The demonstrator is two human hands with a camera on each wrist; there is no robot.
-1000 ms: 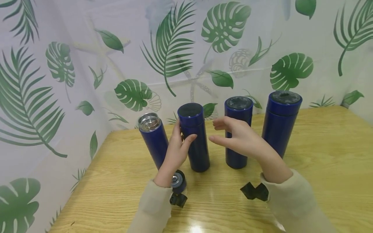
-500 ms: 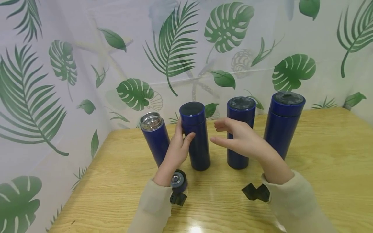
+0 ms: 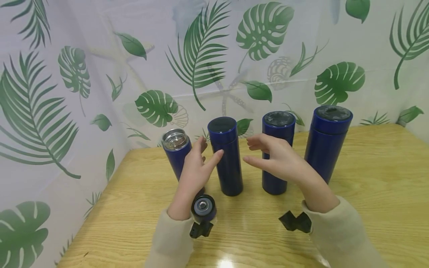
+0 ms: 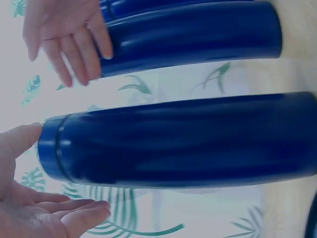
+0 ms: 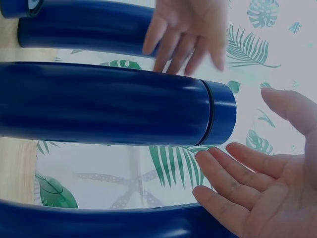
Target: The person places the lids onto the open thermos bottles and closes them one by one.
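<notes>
A capped blue thermos (image 3: 229,163) stands upright on the table, between the two hands. My left hand (image 3: 194,169) hovers just left of it, thumb spread from loosely bent fingers, holding nothing. Behind that hand is an uncapped blue thermos (image 3: 175,154) with a bare steel mouth. Its lower part is hidden. A lid (image 3: 203,208) lies inner side up beside the left wrist. My right hand (image 3: 279,158) is held in the air right of the capped thermos, fingers relaxed, in front of another capped thermos (image 3: 276,178). In the right wrist view a gap separates the right fingers (image 5: 233,183) from the thermos cap (image 5: 223,114).
One more capped thermos (image 3: 326,149) stands at the right, behind the right forearm. Black angular pieces (image 3: 295,221) show by each sleeve. The wooden table (image 3: 127,208) meets a leaf-patterned cloth (image 3: 110,74) at its back and left.
My left hand has come off the capped thermos and shifted left, towards the uncapped one. More of the lid now shows. The right hand has stayed nearly still.
</notes>
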